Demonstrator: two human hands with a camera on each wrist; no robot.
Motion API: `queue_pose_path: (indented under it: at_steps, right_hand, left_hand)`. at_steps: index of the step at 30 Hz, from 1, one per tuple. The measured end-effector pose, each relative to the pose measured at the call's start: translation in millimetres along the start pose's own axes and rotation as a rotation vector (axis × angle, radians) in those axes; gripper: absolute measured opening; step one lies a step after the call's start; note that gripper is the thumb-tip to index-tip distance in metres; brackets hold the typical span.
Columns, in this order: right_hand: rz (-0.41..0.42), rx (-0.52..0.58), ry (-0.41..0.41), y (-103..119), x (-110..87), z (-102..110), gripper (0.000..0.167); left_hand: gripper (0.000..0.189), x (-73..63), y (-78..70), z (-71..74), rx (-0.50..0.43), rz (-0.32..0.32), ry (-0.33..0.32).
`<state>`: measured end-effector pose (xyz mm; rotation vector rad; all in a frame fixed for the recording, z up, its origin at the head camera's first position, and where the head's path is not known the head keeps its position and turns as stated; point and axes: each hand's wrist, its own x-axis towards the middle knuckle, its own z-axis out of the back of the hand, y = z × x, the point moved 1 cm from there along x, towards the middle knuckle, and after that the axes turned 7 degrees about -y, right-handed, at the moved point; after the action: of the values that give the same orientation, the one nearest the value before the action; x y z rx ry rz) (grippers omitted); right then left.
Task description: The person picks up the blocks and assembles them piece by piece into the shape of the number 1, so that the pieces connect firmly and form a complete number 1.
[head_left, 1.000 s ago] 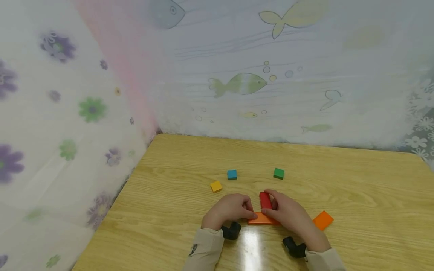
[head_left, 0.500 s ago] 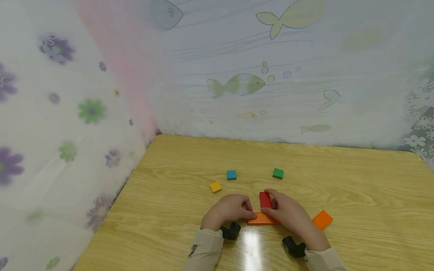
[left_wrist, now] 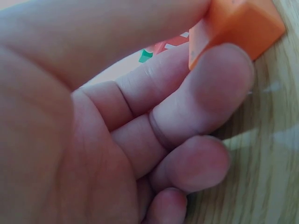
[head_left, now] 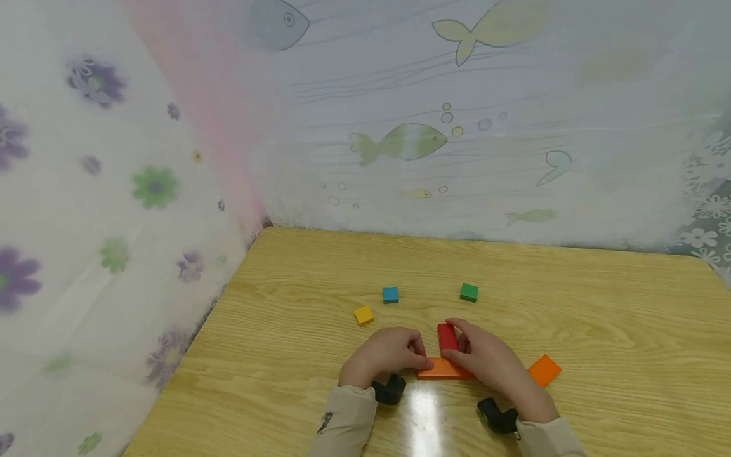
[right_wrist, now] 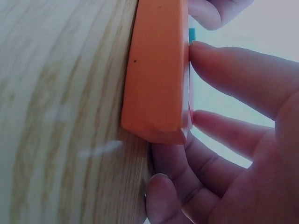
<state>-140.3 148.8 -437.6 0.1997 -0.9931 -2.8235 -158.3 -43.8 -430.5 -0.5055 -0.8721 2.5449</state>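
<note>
A long orange block (head_left: pixel 447 369) lies flat on the table in front of the person. My left hand (head_left: pixel 386 350) pinches its left end, thumb on top; in the left wrist view the fingertips (left_wrist: pixel 224 74) press against the block's end. Just behind the orange block, a red block (head_left: pixel 447 336) points away from the person, its near end meeting the orange one. Between thumb and index finger my right hand (head_left: pixel 492 362) holds the red block. The right wrist view shows the orange block's near side (right_wrist: pixel 156 70) close up, mostly hiding the red block.
Farther back on the wooden table (head_left: pixel 297 285) lie a yellow block (head_left: pixel 363 315), a blue block (head_left: pixel 391 294) and a green block (head_left: pixel 469 292). Another orange block (head_left: pixel 544 370) lies right of the right wrist. Patterned curtains (head_left: pixel 400 190) border the table's back and left.
</note>
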Motion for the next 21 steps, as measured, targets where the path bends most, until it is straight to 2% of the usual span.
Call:
queue_pose_path:
  at_steps: [21]
  right_hand:
    - [0.028, 0.018, 0.001, -1.1, -1.4, 2.9, 0.053]
  left_hand:
    - [0.018, -0.6, -1.8, 0.7, -0.014, 0.013, -0.003]
